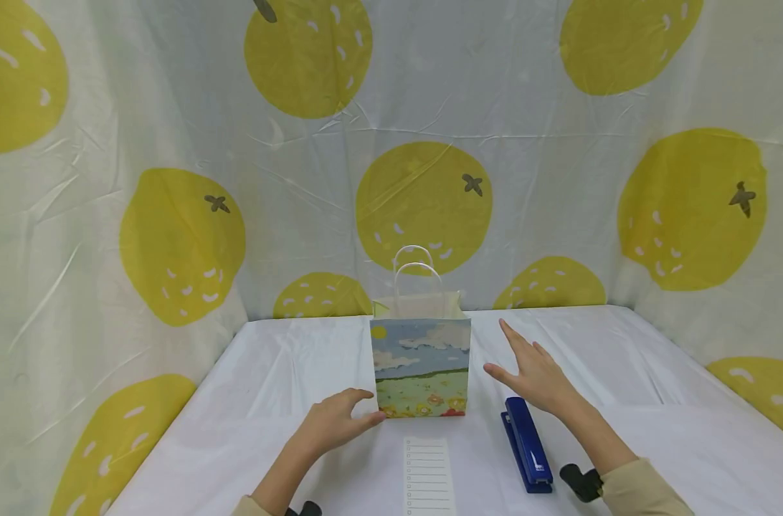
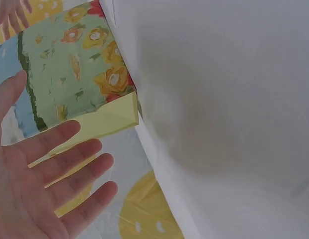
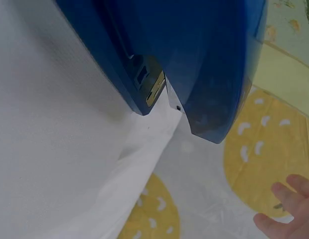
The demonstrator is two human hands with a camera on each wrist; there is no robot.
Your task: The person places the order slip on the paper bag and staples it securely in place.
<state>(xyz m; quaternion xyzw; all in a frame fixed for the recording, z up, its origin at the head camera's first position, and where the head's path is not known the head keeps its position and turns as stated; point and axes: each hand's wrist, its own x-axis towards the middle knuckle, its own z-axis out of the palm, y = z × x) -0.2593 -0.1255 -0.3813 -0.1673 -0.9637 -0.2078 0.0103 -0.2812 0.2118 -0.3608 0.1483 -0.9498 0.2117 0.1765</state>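
A paper gift bag with a painted meadow, clouds and white loop handles stands upright on the table. My left hand is at its lower left corner, fingers spread; in the left wrist view the straight fingers lie beside the bag's side panel. On the other side, my right hand hovers right of the bag with thumb and fingers apart, holding nothing. Below that hand lies a blue stapler, whose front end looms large in the right wrist view.
A white checklist strip with ruled lines lies in front of the bag. White cloth covers the table. Behind and at both sides hangs a curtain printed with yellow fruit. Dark wrist devices sit near both sleeves.
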